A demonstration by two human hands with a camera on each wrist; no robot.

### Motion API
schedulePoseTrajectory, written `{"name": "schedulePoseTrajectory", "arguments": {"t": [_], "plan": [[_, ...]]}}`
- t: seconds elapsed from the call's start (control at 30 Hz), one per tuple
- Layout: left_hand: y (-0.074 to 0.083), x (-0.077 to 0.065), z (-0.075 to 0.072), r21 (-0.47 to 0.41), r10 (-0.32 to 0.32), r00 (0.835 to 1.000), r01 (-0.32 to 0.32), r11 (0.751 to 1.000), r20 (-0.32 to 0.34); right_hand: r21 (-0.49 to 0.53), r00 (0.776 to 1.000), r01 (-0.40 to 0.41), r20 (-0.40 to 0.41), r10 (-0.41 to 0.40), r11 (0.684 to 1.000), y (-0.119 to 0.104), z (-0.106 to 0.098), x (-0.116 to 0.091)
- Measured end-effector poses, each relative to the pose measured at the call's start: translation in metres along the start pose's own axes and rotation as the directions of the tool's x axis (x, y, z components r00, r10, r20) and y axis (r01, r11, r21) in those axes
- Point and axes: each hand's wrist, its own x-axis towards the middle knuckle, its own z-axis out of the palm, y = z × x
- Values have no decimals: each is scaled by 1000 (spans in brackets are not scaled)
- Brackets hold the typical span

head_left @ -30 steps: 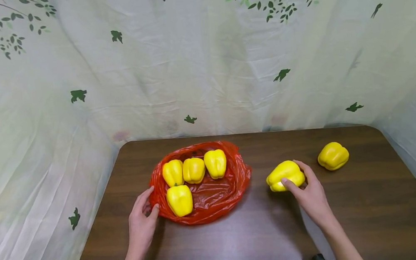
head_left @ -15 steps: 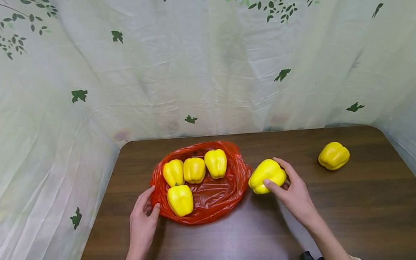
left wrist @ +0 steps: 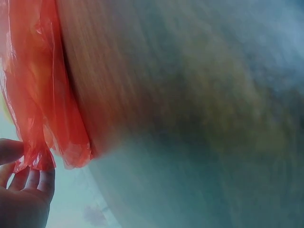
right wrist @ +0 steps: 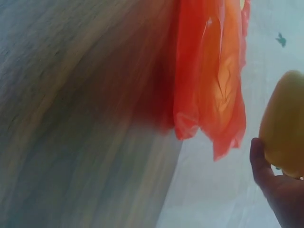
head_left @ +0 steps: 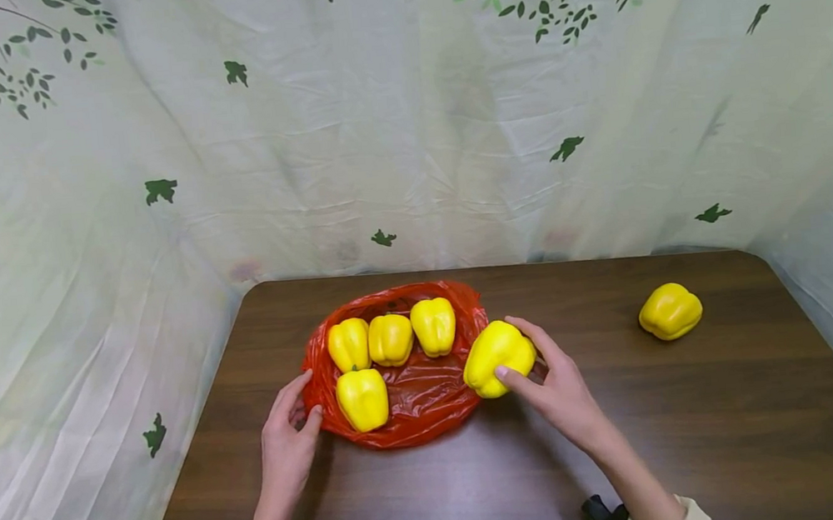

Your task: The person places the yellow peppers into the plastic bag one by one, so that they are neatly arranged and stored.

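Note:
A red plastic bag point(head_left: 430, 397) lies on the table with its mouth spread wide. Several yellow bell peppers point(head_left: 362, 401) sit inside it, at its left and back. At the bag's left edge my left hand point(head_left: 286, 440) pinches the rim; in the left wrist view the film point(left wrist: 35, 154) bunches between thumb and fingers. My right hand point(head_left: 560, 388) grips another yellow bell pepper point(head_left: 500, 358), held over the bag's right rim. The right wrist view shows this pepper point(right wrist: 287, 128) raised above the bag's edge point(right wrist: 209, 80), apart from it.
One more yellow bell pepper point(head_left: 670, 312) rests on the brown wooden table point(head_left: 761, 394) at the far right. A pale curtain with leaf prints point(head_left: 435, 141) hangs behind the table and along both sides.
My right hand has carried its bell pepper leftward, from the open table to the bag's right rim. My left hand and the bag have stayed in place.

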Motion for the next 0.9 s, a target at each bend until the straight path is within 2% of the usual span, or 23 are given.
{"name": "schedulePoseTrajectory", "arguments": {"t": [0.33,0.63,0.9], "plan": [[-1,0,1,-8,7,1000,-7,1000,-7,-10,982,163,94,-161,987,-8,21,13],[1,0,1,-12,11,1000,-11,1000,-5,-83,964,221,170,-205,972,-14,47,31],[0,0,1,-13,1,1000,-1,1000,-1,-121,933,275,273,-234,954,-6,70,43]]}}
